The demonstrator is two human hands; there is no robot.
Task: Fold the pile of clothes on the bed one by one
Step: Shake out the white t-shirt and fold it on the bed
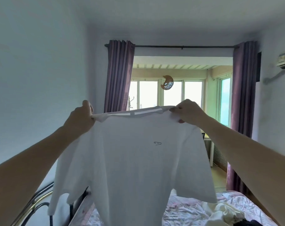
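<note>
Head view: our left hand (80,115) and right hand (186,111) pinch the white T-shirt (132,160) at its shoulders. It hangs above the bed (187,211).

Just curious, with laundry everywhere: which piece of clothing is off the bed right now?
The white T-shirt, held up by its shoulders in both hands; the other clothes lie crumpled on the bed.

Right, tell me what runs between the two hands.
In the head view, the white T-shirt's neckline stretches from left hand to right hand, each gripping a shoulder.
</note>
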